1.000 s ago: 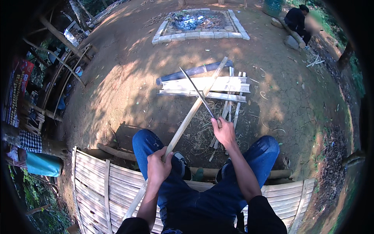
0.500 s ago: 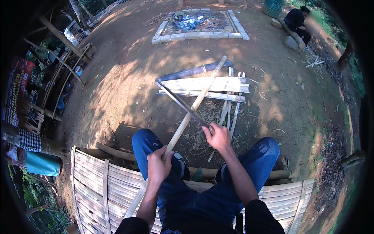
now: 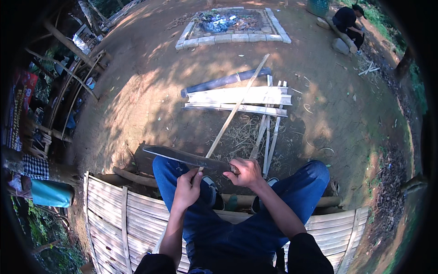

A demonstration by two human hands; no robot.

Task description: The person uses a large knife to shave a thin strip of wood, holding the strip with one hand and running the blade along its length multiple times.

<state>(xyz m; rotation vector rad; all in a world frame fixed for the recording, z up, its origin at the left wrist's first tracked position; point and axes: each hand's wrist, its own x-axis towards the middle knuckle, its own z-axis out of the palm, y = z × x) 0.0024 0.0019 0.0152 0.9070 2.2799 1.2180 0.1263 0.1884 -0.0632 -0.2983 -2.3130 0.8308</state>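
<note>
**A bamboo strip [image 3: 235,113] in one hand, a machete [image 3: 175,154] in the other**

The bamboo strip is long, thin and pale. It goes up between the knees [image 3: 315,172] and out past the split bamboo pieces [image 3: 239,96] on the ground [image 3: 132,105]. I cannot tell if it rests on them. It looks light and easy to lift. It should be stiff, but the far end may wobble, since so much sticks out past the hand. Its sides may be smooth, and its edges could give splinters. A good place to hold it is low down, pinched on the flat sides, with fingers away from the blade.

The left grip [image 3: 187,188] is closed around the strip, near the left knee.

The machete looks heavier, mostly in its wide blade, so a fist on the handle [image 3: 234,169] is a good hold. The right grip [image 3: 246,173] is wrapped around that handle. The blade points left and crosses over the strip, just beyond the left fingers. I cannot tell if blade and strip touch.

The left forearm [image 3: 172,233] stands almost straight up. The right forearm [image 3: 280,205] leans in toward the middle.
</note>
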